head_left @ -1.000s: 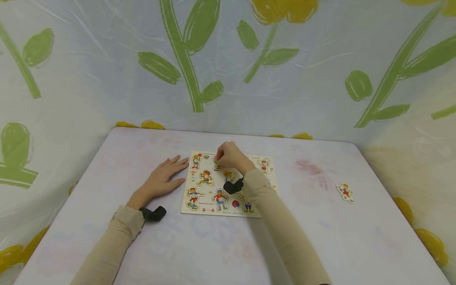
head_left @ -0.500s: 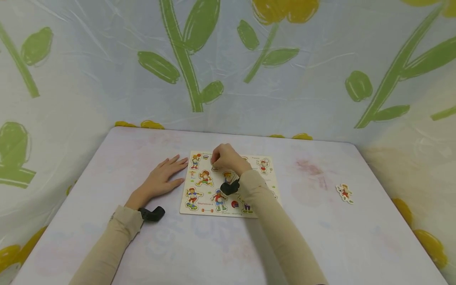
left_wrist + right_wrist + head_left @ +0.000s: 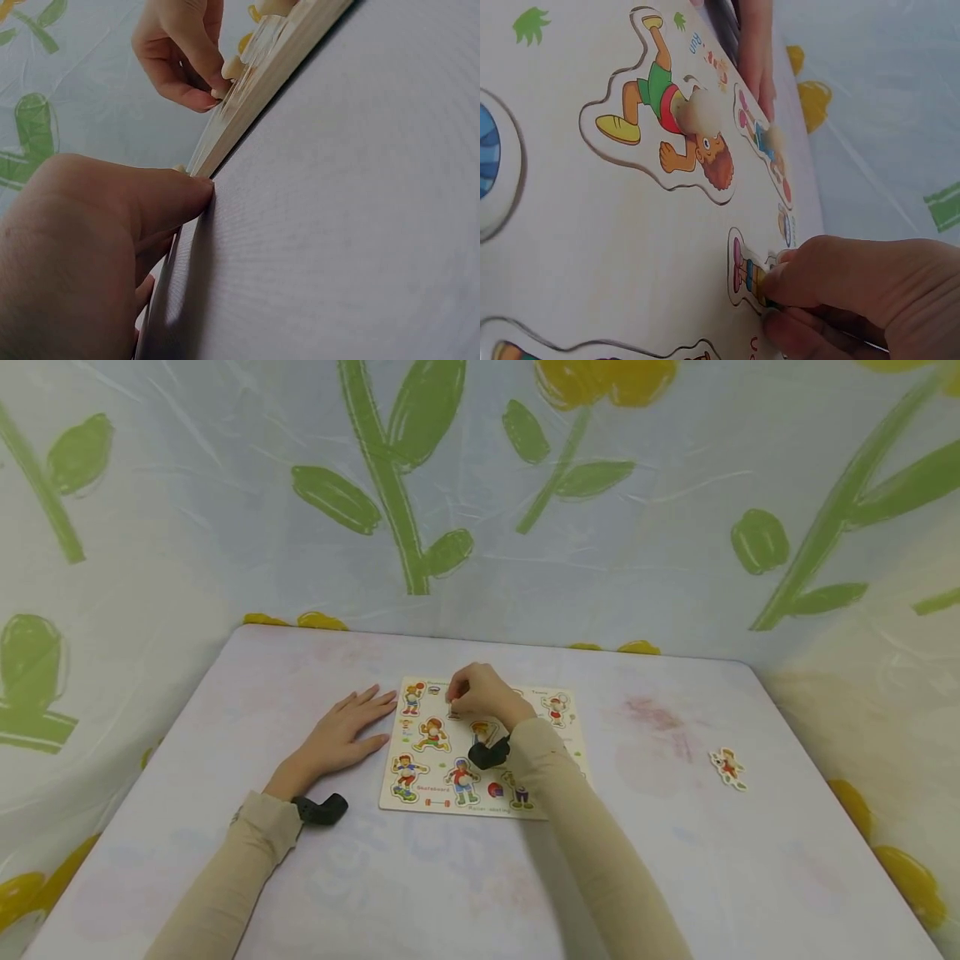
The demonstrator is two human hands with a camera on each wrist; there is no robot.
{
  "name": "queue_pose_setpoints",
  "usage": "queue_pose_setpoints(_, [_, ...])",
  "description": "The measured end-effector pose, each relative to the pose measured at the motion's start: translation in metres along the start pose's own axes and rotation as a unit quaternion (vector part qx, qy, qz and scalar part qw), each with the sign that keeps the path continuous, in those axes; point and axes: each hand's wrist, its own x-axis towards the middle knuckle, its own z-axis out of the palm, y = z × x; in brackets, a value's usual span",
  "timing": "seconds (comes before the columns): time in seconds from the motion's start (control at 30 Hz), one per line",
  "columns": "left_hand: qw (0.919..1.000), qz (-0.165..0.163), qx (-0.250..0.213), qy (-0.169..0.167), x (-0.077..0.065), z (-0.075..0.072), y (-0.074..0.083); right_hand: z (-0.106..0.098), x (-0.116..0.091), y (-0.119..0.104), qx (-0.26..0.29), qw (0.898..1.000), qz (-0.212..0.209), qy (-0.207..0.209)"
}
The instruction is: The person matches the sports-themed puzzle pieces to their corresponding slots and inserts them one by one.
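A flat wooden peg puzzle board printed with sports figures lies on the table. Over its back row, my right hand pinches a child-figure puzzle piece between thumb and fingers. Its legs show in the right wrist view, lying in or right at a matching outline; the upper part is hidden by the hand. My left hand rests palm down on the table at the board's left side, fingers spread. In the left wrist view its thumb touches the board's edge. A runner piece sits in its recess nearby.
One loose puzzle piece, a figure in red, lies on the table to the right of the board. Several other pieces with round knobs sit in the board. A flowered curtain hangs behind the table's back edge.
My right hand has shifted slightly left with the puzzle piece, then stayed almost still over the board's back row. The left hand has kept its place.
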Motion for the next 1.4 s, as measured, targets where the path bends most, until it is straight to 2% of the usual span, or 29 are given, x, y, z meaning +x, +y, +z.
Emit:
queue_pose_setpoints(0.27, [1.0,0.0,-0.002,0.001,0.0,0.001,-0.001,-0.003,-0.006,-0.006,-0.018,1.0,0.005,-0.007])
queue_pose_setpoints(0.53, [1.0,-0.002,0.0,-0.001,0.001,0.002,-0.003,-0.015,-0.02,-0.001,-0.047,0.998,-0.046,0.007])
queue_pose_setpoints(0.7, [1.0,-0.001,0.0,-0.003,0.0,0.002,-0.002,-0.024,-0.035,0.007,-0.06,0.995,-0.07,0.038])
queue_pose_setpoints(0.93, [1.0,0.007,0.003,0.003,0.0,0.002,0.0,-0.037,-0.062,0.02,-0.069,0.993,-0.066,0.07])
queue_pose_setpoints(1.17, [0.9999,0.012,0.003,0.008,0.0,0.001,-0.001,-0.053,-0.086,0.04,-0.095,0.984,-0.082,0.123])
queue_pose_setpoints(1.4, [0.9999,0.01,0.004,0.005,0.0,0.002,-0.002,-0.068,-0.113,0.061,-0.1,0.979,-0.056,0.167])
